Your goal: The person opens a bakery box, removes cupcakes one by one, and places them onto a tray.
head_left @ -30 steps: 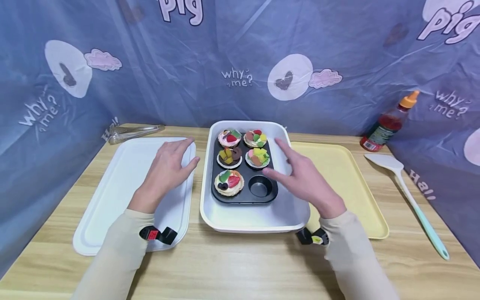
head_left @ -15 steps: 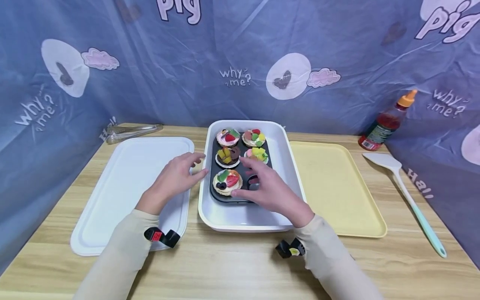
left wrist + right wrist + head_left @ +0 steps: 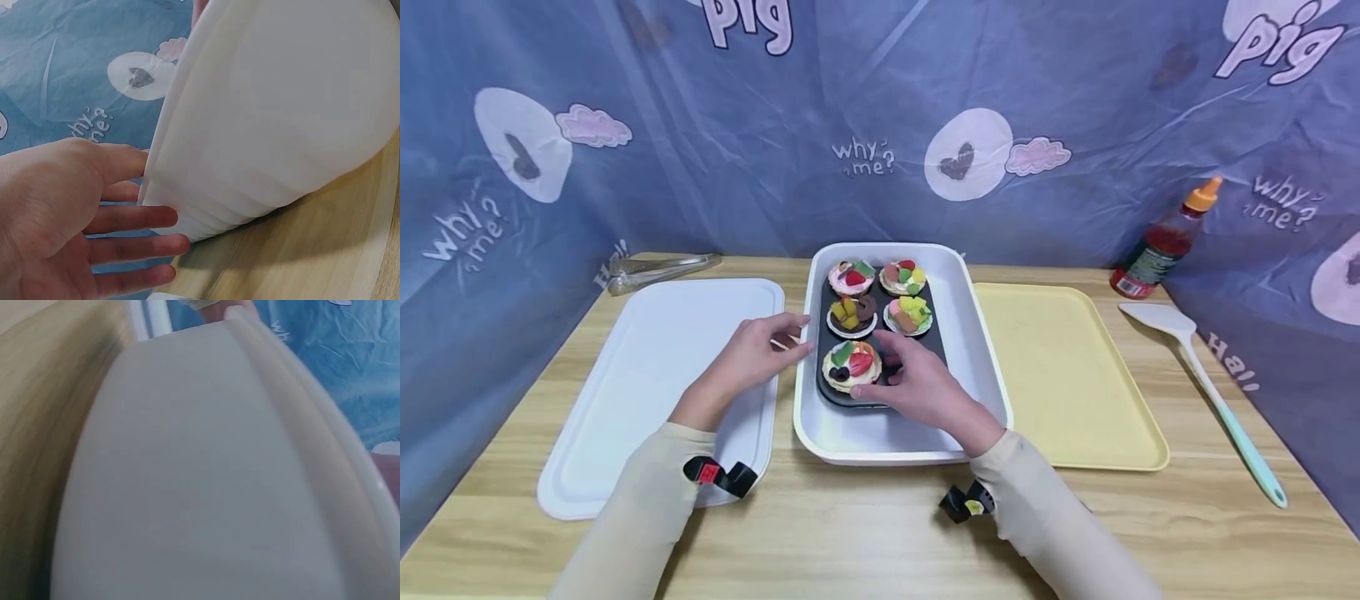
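Observation:
In the head view, a dark muffin tin (image 3: 936,342) stands in a deep white basin (image 3: 917,437) and holds several small tarts. My right hand (image 3: 921,383) reaches over the tin from the right. Its thumb and index finger lie at the edges of the front-left fruit tart (image 3: 852,367), pinching it while it still sits in the tin. That hand covers the front-right cup. My left hand (image 3: 748,354) is at the basin's left rim, fingers loosely spread. In the left wrist view, its thumb and fingers stand beside the rim, holding nothing. The right wrist view shows mostly the basin's outer wall (image 3: 187,456).
A white tray (image 3: 655,392) lies left of the basin and a yellow tray (image 3: 1067,375) right of it. Metal tongs (image 3: 662,268) lie at the back left. A sauce bottle (image 3: 1161,246) and a white-and-mint spatula (image 3: 1210,392) are on the right.
My right hand has come left and down from the basin's right side onto the front-left tart. My left hand has moved slightly right to the basin's rim.

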The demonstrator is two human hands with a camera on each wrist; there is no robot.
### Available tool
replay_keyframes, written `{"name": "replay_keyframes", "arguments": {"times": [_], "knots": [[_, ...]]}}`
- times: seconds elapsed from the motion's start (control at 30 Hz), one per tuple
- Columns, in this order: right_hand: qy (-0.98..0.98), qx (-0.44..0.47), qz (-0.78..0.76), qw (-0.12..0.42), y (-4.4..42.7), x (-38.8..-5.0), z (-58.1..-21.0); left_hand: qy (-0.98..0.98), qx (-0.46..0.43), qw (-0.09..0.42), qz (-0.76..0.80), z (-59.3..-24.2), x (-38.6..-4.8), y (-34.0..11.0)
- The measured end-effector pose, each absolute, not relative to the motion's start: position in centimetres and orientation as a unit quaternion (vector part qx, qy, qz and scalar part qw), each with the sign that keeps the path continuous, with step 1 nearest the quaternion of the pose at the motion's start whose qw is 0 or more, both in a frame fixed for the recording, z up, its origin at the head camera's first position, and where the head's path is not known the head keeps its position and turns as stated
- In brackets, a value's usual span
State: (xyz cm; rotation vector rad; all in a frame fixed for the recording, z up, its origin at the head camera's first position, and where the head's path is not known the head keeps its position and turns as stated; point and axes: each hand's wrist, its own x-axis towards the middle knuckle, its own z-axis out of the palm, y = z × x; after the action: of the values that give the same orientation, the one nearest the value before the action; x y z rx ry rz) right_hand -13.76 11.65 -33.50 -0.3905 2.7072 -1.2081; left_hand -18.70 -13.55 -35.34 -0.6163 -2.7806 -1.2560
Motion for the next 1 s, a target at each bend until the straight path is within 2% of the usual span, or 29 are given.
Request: {"name": "replay_keyframes", "arguments": {"times": [0.23,0.57,1.0], "knots": [[0.917,-0.102,-0.381,0.058,10.7,-13.4,-34.2,-0.894,-0.184,0.003,-0.409,-35.8,-18.6,-13.6],[0.918,-0.13,-0.373,0.035,10.0,-13.9,-35.1,-0.901,-0.17,-0.011,-0.4,-35.3,-18.8,-13.6],[0.944,-0.098,-0.307,0.066,8.7,-14.3,-35.2,-0.906,-0.169,-0.023,-0.388,-35.2,-18.8,-13.6]]}}
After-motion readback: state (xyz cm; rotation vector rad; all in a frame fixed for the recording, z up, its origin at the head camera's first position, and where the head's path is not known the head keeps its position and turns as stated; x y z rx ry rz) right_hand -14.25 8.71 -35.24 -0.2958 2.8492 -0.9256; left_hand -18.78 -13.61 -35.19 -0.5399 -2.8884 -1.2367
